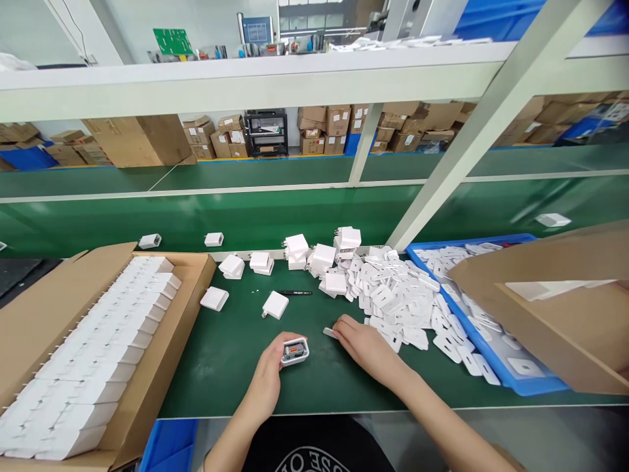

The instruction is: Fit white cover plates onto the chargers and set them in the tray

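Note:
My left hand (pixel 266 381) is closed around a white charger housing (pixel 301 356), whose open end faces up and shows grey and orange parts inside. To its right, my right hand (pixel 367 349) pinches a small white cover plate (pixel 329 333) by its edge, apart from the housing. A large heap of loose white cover plates (pixel 398 295) lies just beyond my right hand. Ahead of my left hand, a white charger with prongs (pixel 275 305) lies on the green tabletop (pixel 226 373), near a black pen (pixel 297 292).
At left, a cardboard box (pixel 189 341) holds rows of white chargers. More chargers (pixel 322 257) are stacked behind the pen. A blue tray (pixel 535 385) of plates and an open cardboard box (pixel 555 308) stand at right. A slanted white post (pixel 472 157) rises behind the heap.

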Available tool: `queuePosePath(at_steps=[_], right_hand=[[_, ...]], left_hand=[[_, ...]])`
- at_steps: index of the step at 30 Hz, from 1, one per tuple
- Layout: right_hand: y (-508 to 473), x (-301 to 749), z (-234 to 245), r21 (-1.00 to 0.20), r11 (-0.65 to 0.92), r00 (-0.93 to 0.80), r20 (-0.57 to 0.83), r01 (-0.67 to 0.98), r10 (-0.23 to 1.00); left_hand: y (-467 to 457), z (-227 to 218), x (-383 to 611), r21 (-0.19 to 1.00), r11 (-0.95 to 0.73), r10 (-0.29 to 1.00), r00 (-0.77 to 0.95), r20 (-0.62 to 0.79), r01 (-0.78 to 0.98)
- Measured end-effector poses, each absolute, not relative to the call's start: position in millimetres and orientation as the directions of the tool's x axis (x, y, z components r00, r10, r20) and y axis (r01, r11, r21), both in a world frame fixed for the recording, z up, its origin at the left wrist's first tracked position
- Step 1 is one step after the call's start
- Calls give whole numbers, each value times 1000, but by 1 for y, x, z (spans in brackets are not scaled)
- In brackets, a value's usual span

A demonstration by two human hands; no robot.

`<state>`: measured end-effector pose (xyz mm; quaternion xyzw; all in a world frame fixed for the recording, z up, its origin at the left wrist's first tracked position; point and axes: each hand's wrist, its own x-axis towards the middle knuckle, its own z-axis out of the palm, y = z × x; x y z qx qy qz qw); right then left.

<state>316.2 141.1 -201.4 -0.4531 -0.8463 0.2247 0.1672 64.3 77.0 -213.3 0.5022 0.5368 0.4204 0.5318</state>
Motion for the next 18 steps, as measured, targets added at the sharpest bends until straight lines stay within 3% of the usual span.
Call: queuePosePath(at_steps=[4, 6, 10, 18], right_hand=[[128, 303, -178, -847, 312, -479, 78, 431, 874], [121, 295, -167, -924, 240, -509, 60, 297, 859], [116, 281, -156, -962, 146, -527, 2, 233, 850], [122, 272, -153, -963, 169, -524, 36, 208, 851]], left_hand=[[76, -205, 66, 984, 23, 991, 126, -46, 178], [77, -203, 68, 975, -40, 988, 152, 7, 219], [78, -201, 71, 966, -98, 982, 182, 54, 241], [77, -201, 77, 987, -40, 982, 191, 10, 153]])
